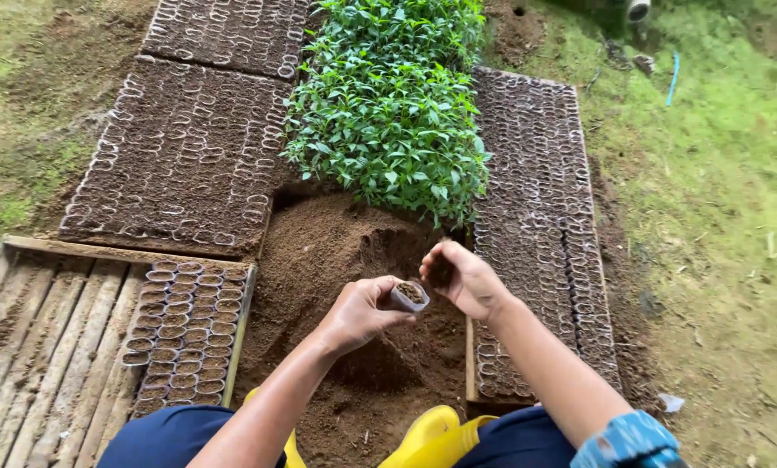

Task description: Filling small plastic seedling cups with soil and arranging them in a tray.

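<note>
Left hand (360, 310) gripped a small clear seedling pot (408, 296), part-filled with soil, above the soil heap (336, 251). Right hand (462, 277) was cupped, fingers curled closed around soil, just beside the pot's mouth. Filled pots (185, 334) stood at the wooden tray's (33, 303) right edge.

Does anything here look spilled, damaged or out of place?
Nothing stands out. The left hand holds a small soil-filled bag, the right hand is cupped beside it, and the soil heap looks deliberately piled.

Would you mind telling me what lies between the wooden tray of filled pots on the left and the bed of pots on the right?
A soil heap lies between the tray and the right bed, in the head view.
</note>
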